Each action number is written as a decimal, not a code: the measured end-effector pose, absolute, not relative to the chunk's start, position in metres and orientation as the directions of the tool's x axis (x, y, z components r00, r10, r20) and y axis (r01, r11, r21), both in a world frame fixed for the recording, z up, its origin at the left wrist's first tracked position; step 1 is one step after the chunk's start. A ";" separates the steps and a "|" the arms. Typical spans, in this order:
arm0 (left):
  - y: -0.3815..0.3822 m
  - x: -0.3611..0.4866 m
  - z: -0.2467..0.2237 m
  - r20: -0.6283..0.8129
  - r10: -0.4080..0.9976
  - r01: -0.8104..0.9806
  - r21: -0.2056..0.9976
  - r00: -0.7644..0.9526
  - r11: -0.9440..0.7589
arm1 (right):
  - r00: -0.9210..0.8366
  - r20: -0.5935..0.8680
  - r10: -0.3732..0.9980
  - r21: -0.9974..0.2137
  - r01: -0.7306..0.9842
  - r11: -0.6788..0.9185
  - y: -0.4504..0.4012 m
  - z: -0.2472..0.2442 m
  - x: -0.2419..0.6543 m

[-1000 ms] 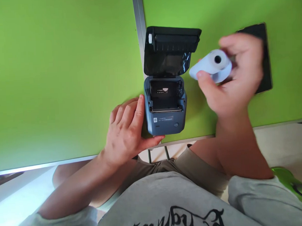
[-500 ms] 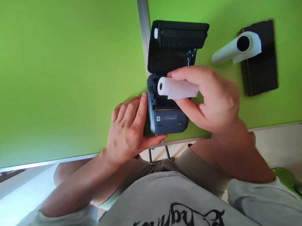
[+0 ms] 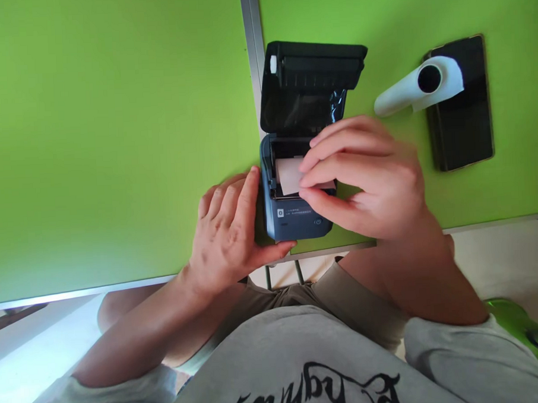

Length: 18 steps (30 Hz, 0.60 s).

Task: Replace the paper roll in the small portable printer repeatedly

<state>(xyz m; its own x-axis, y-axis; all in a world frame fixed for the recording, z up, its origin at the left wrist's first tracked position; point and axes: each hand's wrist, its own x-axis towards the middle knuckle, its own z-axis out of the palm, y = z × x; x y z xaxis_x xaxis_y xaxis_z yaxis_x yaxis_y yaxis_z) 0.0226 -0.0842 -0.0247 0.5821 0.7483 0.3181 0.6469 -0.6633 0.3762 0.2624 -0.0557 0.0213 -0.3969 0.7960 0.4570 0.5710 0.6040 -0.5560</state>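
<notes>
A small dark blue-grey portable printer (image 3: 299, 227) sits near the front edge of the green table, its black lid (image 3: 311, 84) raised and tilted back. Inside its bay lies a small white paper roll (image 3: 288, 172), partly covered by my fingers. My right hand (image 3: 366, 173) reaches in from the right, with thumb and fingertips closed on the roll's loose paper end. Against the printer's left side rest the fingers of my left hand (image 3: 230, 227), while its thumb runs along the front, steadying the body.
To the right, a longer white paper roll (image 3: 398, 93) with a dark hollow core has its loose end over a black phone (image 3: 466, 121). A grey metal seam (image 3: 252, 42) divides the green tabletop (image 3: 115, 143) behind the printer. My legs are below the table's front edge.
The small paper roll has gone down from above the printer into its bay. My right hand has shifted its fingers onto the paper's loose end. My left hand has stayed in place.
</notes>
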 end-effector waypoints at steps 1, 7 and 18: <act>-0.084 0.022 -0.025 0.332 0.739 0.635 0.378 0.586 -0.674 | -0.420 0.462 0.781 -0.558 0.547 0.624 -0.057 0.021 0.262; -0.084 0.019 -0.024 0.328 0.702 0.605 0.357 0.632 -0.712 | -0.469 0.458 0.756 -0.567 0.501 0.654 -0.062 0.019 0.262; -0.085 0.017 -0.024 0.301 0.701 0.595 0.376 0.646 -0.710 | -0.054 0.526 0.849 -0.708 0.525 0.473 -0.048 -0.005 0.274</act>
